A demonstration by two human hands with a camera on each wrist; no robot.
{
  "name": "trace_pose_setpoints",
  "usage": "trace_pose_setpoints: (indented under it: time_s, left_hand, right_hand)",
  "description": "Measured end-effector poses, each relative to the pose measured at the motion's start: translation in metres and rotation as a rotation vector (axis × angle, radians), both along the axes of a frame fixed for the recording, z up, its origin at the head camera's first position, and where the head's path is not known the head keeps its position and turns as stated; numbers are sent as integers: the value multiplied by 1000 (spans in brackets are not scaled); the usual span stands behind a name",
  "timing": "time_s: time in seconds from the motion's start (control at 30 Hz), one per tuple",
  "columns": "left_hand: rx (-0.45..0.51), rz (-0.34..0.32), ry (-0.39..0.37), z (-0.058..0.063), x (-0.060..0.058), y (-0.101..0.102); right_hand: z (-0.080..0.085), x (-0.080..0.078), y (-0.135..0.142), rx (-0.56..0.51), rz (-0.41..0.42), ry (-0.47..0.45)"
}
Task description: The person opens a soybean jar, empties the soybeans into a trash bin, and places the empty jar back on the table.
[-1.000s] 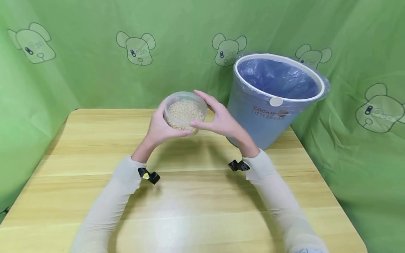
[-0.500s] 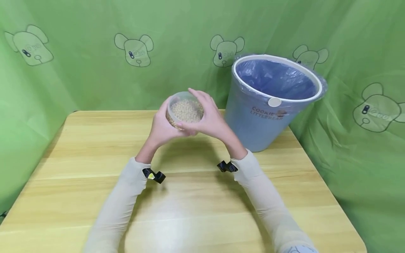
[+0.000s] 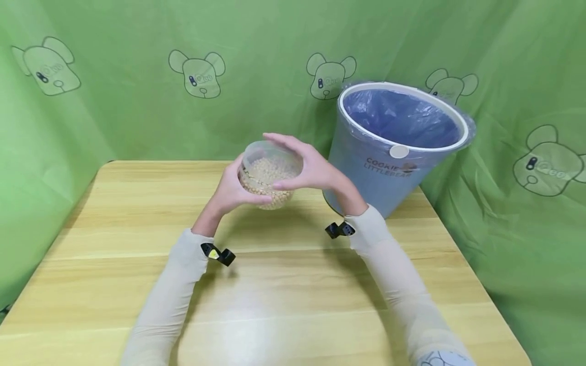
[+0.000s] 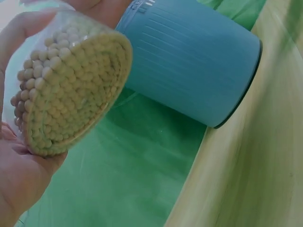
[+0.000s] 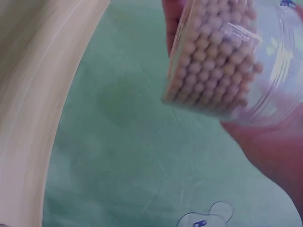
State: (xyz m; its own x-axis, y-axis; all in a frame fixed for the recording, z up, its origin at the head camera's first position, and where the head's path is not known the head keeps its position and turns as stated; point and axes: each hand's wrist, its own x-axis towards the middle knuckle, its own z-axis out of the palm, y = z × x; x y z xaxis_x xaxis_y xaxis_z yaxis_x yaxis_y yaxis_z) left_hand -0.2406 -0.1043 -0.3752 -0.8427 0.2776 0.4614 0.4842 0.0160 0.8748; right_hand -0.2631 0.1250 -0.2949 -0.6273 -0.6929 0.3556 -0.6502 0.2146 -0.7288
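In the head view, a clear round plastic jar (image 3: 256,183) is held above the table, partly full of small beige balls (image 3: 262,169). My left hand (image 3: 230,189) grips its left side, with the thumb across the lower front. My right hand (image 3: 317,166) holds the upper right part, fingers over the back of the rim and thumb at the front. The left wrist view shows the jar's base (image 4: 78,94) packed with balls, the jar tilted. In the right wrist view, the jar's upper part (image 5: 272,80) has no balls. Whether a lid is on cannot be told.
A blue bin (image 3: 366,173) with a white rim and a clear plastic liner stands at the table's back right, close to my right hand. Light wood table (image 3: 284,295) lies below. Green cloth (image 3: 265,30) with bear-head prints hangs behind and at both sides.
My right hand swung left around the jar's top, then back to the right. The jar sits slightly lower, and more of its side shows. My left hand keeps its grip.
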Motion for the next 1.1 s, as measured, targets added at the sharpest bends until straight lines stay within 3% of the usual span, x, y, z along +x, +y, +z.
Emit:
trace_pose_setpoints:
  time_s: [0.13, 0.47, 0.6, 0.73, 1.1]
  left_hand:
    - [66, -28, -21, 0, 0, -3]
    - [84, 9, 22, 5, 3, -17]
    - [76, 27, 15, 9, 5, -27]
    - [74, 44, 18, 13, 9, -36]
    - [93, 84, 8, 14, 13, -52]
  right_hand:
    - [1, -8, 6, -84, 9, -54]
    - [-15, -18, 17, -202, -274, -207]
    - [-31, -27, 16, -131, -417, -254]
    - [-50, -36, 14, -6, -499, -246]
    - [-104, -50, 14, 291, -522, -174]
